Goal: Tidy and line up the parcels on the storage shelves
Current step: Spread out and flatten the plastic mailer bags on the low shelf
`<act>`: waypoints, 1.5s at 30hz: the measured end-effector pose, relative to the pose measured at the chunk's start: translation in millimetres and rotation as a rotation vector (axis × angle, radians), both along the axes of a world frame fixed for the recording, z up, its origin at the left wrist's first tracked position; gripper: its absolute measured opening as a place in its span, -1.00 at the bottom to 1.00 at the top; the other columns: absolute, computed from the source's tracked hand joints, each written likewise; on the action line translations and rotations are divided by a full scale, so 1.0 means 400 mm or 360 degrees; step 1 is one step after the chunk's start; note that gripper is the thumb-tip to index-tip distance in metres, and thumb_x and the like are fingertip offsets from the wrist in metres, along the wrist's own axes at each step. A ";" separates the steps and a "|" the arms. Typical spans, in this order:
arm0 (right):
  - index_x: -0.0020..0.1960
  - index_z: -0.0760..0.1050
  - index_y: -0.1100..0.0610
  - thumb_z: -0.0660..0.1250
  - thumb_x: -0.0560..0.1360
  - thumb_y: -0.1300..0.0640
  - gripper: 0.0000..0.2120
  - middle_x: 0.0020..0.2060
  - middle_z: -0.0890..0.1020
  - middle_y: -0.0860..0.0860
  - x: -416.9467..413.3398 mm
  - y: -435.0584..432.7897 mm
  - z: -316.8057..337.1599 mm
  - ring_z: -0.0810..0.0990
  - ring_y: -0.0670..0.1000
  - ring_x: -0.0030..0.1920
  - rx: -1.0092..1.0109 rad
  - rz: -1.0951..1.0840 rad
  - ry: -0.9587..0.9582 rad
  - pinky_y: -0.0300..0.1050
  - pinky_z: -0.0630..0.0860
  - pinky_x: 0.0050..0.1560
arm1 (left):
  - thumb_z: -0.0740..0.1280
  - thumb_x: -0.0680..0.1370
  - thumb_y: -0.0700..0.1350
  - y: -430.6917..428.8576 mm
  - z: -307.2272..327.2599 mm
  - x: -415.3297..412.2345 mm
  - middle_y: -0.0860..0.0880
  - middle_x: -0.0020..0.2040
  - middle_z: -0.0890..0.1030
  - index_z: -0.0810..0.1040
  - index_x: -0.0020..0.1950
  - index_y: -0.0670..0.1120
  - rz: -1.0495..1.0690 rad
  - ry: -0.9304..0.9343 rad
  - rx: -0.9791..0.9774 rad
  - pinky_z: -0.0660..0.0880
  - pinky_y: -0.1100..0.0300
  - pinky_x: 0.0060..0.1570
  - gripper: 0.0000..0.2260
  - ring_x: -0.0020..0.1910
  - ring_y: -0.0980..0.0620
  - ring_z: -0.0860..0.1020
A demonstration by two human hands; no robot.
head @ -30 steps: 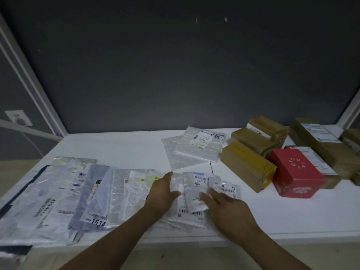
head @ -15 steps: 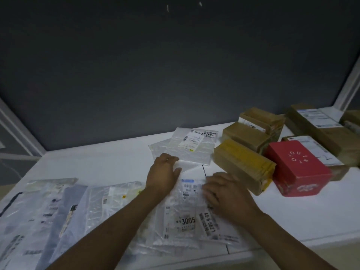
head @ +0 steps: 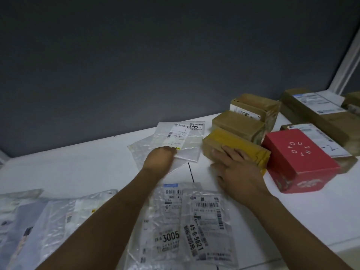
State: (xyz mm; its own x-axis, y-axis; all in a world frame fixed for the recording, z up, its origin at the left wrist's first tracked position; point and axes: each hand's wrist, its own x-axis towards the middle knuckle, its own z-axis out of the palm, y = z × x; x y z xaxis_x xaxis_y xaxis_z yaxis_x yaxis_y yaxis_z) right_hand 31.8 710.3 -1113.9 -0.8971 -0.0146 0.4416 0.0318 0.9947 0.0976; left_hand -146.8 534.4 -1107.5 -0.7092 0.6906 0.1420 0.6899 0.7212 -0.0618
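Grey poly mailers (head: 48, 221) lie overlapped at the shelf (head: 78, 166) front left. The left hand (head: 160, 157), fingers curled, pinches the near edge of the clear bag labelled 6403 (head: 183, 137). The right hand (head: 235, 170), fingers straight, rests flat on the yellow parcel (head: 224, 138), which lies just beside the red box (head: 298, 158).

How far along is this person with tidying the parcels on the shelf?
Roughly midway, I'd guess. Looks done: the 3005 bag and the 5621 bag lie side by side near the front edge. In hand: the left hand pinches the 6403 bag, the right hand rests flat on the yellow box. Left: the overlapping bags at far left and the brown boxes sit at mixed angles.
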 end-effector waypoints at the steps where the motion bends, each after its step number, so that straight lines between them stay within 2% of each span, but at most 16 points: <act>1: -0.16 0.69 0.02 0.40 0.24 0.10 -0.80 0.17 0.64 0.04 0.000 -0.004 0.003 0.58 0.17 0.21 -0.0050 0.0001 -0.0012 0.05 0.22 0.25 | 0.19 0.61 -0.11 -0.009 0.003 0.001 -0.12 0.22 0.57 0.52 0.30 -0.03 0.0037 -0.0008 0.0062 0.46 0.09 0.18 -0.71 0.16 -0.12 0.55; 6: 0.03 0.68 0.06 0.30 0.36 0.07 -0.71 0.17 0.64 0.08 0.009 -0.066 0.034 0.58 0.10 0.23 -0.0330 0.0151 0.0066 -0.07 0.24 0.35 | 0.45 0.45 -0.16 -0.097 0.045 0.032 -0.07 -0.08 0.68 0.71 0.01 -0.03 0.0032 0.0244 0.0718 0.42 0.20 -0.11 -0.84 -0.06 -0.11 0.53; 9: 0.28 0.54 0.04 0.28 0.57 0.05 -0.70 0.27 0.55 -0.03 0.018 -0.148 0.081 0.49 -0.01 0.30 -0.1049 0.0133 0.0022 -0.20 0.30 0.35 | 0.46 0.40 -0.16 -0.175 0.070 0.074 0.03 -0.12 0.71 0.72 -0.05 -0.06 -0.0141 0.0387 0.0980 0.45 0.26 -0.18 -0.85 -0.09 0.03 0.47; 12: 0.44 0.34 0.05 0.28 0.57 -0.05 -0.52 0.35 0.44 -0.05 0.025 -0.221 0.130 0.43 -0.03 0.33 -0.2036 -0.0114 -0.0008 -0.17 0.35 0.25 | 0.40 0.42 -0.18 -0.249 0.107 0.122 0.02 -0.06 0.70 0.71 0.00 -0.09 -0.0232 0.0490 0.1171 0.45 0.31 -0.07 -0.81 -0.04 0.08 0.49; 16: 0.51 0.21 0.05 0.32 0.50 -0.19 -0.32 0.43 0.37 0.01 0.029 -0.252 0.171 0.38 0.08 0.39 -0.2522 -0.0398 0.0018 0.04 0.35 0.36 | 0.37 0.47 -0.20 -0.341 0.176 0.167 -0.01 -0.02 0.68 0.70 0.00 -0.14 -0.0372 0.0572 0.1289 0.39 0.42 0.18 -0.84 0.02 0.08 0.55; 19: 0.54 0.13 0.04 0.42 0.44 -0.19 -0.19 0.39 0.39 0.07 0.024 -0.291 0.180 0.49 0.16 0.28 -0.3069 -0.0523 -0.0245 0.09 0.50 0.22 | 0.34 0.50 -0.12 -0.392 0.229 0.195 0.02 0.00 0.67 0.70 -0.02 -0.14 -0.0388 0.0477 0.1442 0.40 0.38 0.22 -0.83 0.03 0.12 0.58; 22: 0.44 0.31 0.10 0.46 0.42 -0.14 -0.30 0.24 0.51 0.10 0.013 -0.331 0.197 0.56 0.13 0.13 -0.3089 -0.0555 -0.0414 0.02 0.55 0.10 | 0.42 0.47 -0.14 -0.425 0.275 0.232 0.10 0.00 0.65 0.70 -0.06 -0.08 -0.0321 0.0354 0.1634 0.44 0.38 0.17 -0.90 0.02 0.22 0.60; 25: 0.10 0.55 0.25 0.47 0.40 -0.09 -0.54 -0.19 0.61 0.16 0.018 -0.375 0.236 0.59 0.11 -0.25 -0.3464 -0.0464 -0.0730 -0.01 0.56 -0.16 | 0.45 0.45 -0.29 -0.441 0.333 0.269 0.20 0.00 0.64 0.67 -0.12 0.03 -0.0127 0.0126 0.1922 0.47 0.33 0.14 -0.79 0.05 0.28 0.59; 28: 0.04 0.55 0.28 0.42 0.48 0.15 -0.78 -0.24 0.62 0.21 0.030 -0.434 0.266 0.58 0.05 -0.41 -0.3813 -0.0287 -0.1027 -0.20 0.54 -0.48 | 0.41 0.48 -0.26 -0.455 0.379 0.285 0.21 0.17 0.59 0.63 -0.06 0.12 0.0046 -0.0159 0.2096 0.47 0.21 0.22 -0.75 0.20 0.23 0.53; 31: 0.01 0.50 0.27 0.28 0.54 0.33 -0.93 -0.35 0.59 0.15 0.021 -0.479 0.277 0.50 -0.04 -0.51 -0.3930 -0.0136 -0.0849 -0.29 0.43 -0.59 | 0.41 0.51 -0.09 -0.472 0.399 0.294 0.11 0.52 0.25 0.34 0.39 0.21 0.0238 -0.0336 0.2012 0.30 0.13 0.39 -0.49 0.45 0.12 0.28; 33: 0.15 0.46 0.26 0.30 0.52 0.34 -0.80 -0.32 0.61 0.12 0.010 -0.504 0.289 0.52 -0.04 -0.43 -0.4025 -0.0098 -0.0573 -0.28 0.46 -0.55 | 0.37 0.53 0.00 -0.484 0.392 0.308 0.07 0.59 -0.01 -0.04 0.56 0.14 0.0528 -0.0551 0.1924 0.14 0.11 0.45 -0.25 0.54 0.10 0.05; 35: 0.31 0.40 0.18 0.33 0.52 0.34 -0.62 -0.13 0.64 0.12 0.003 -0.530 0.297 0.59 0.00 -0.28 -0.4016 -0.0105 -0.0350 -0.23 0.53 -0.47 | 0.31 0.57 0.03 -0.495 0.371 0.330 0.01 0.59 0.02 -0.17 0.57 0.07 0.0580 -0.0874 0.1914 0.17 0.12 0.44 -0.23 0.54 0.09 0.06; 37: 0.28 0.41 0.18 0.33 0.51 0.36 -0.64 -0.03 0.68 0.13 0.003 -0.565 0.305 0.67 0.05 -0.18 -0.3917 -0.0038 -0.0281 -0.13 0.61 -0.36 | 0.31 0.58 0.00 -0.510 0.335 0.351 -0.01 0.51 0.29 0.03 0.56 0.02 0.0347 -0.1192 0.2019 0.38 0.19 0.28 -0.35 0.43 0.10 0.34; 40: 0.21 0.49 0.19 0.36 0.48 0.38 -0.68 -0.04 0.70 0.14 0.021 -0.631 0.312 0.71 0.08 -0.11 -0.3580 0.0049 -0.0334 -0.07 0.65 -0.25 | 0.39 0.54 -0.09 -0.530 0.287 0.378 0.03 0.17 0.63 0.47 0.26 0.05 0.0248 -0.1257 0.2024 0.54 0.30 -0.02 -0.69 0.10 0.14 0.61; 43: 0.14 0.52 0.12 0.39 0.48 0.33 -0.74 -0.10 0.72 0.08 0.038 -0.676 0.309 0.71 0.06 -0.14 -0.3127 0.0087 -0.0432 -0.08 0.64 -0.23 | 0.38 0.54 -0.21 -0.557 0.271 0.378 -0.01 0.08 0.68 0.56 0.14 0.05 0.0499 -0.1210 0.2231 0.59 0.19 -0.02 -0.78 0.02 0.09 0.65; 45: 0.10 0.57 0.10 0.39 0.48 0.25 -0.80 -0.14 0.71 0.08 0.042 -0.688 0.297 0.69 0.04 -0.16 -0.2772 0.0101 -0.0513 -0.13 0.60 -0.19 | 0.39 0.52 -0.20 -0.601 0.272 0.363 0.01 0.14 0.65 0.52 0.24 0.02 0.0563 -0.1157 0.2231 0.58 0.07 0.07 -0.69 0.08 0.05 0.63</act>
